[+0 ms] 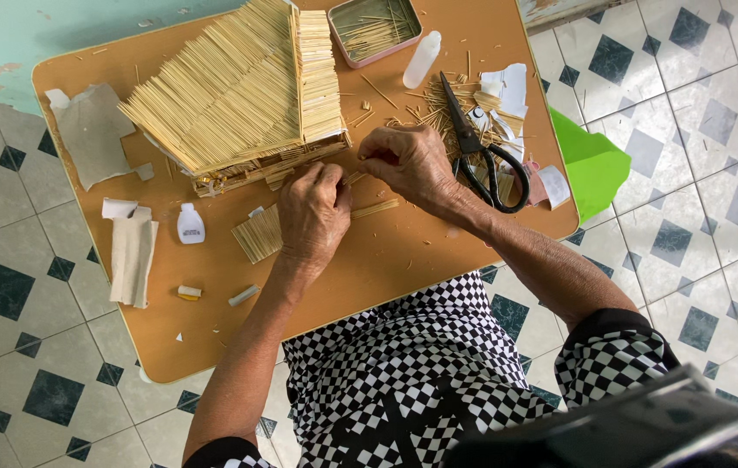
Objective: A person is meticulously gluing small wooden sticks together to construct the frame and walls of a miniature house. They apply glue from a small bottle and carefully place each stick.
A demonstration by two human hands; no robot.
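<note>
A model house (248, 91) built of thin wooden sticks stands on the brown table (369, 260), its ridged roof facing up. My left hand (313, 217) rests knuckles-up just below the house's lower edge, fingertips pinched at that edge. My right hand (408, 160) is curled beside it, fingers closed near the same edge on a thin stick, which is barely visible. A flat panel of glued sticks (259, 234) lies under my left hand.
Black-handled scissors (483, 152) lie on a heap of cut sticks and paper scraps. A metal tin of sticks (375, 29) and a white bottle (422, 59) sit at the far edge. A small glue bottle (190, 224) and cloth rags (131, 251) lie left. Green paper (592, 165) overhangs right.
</note>
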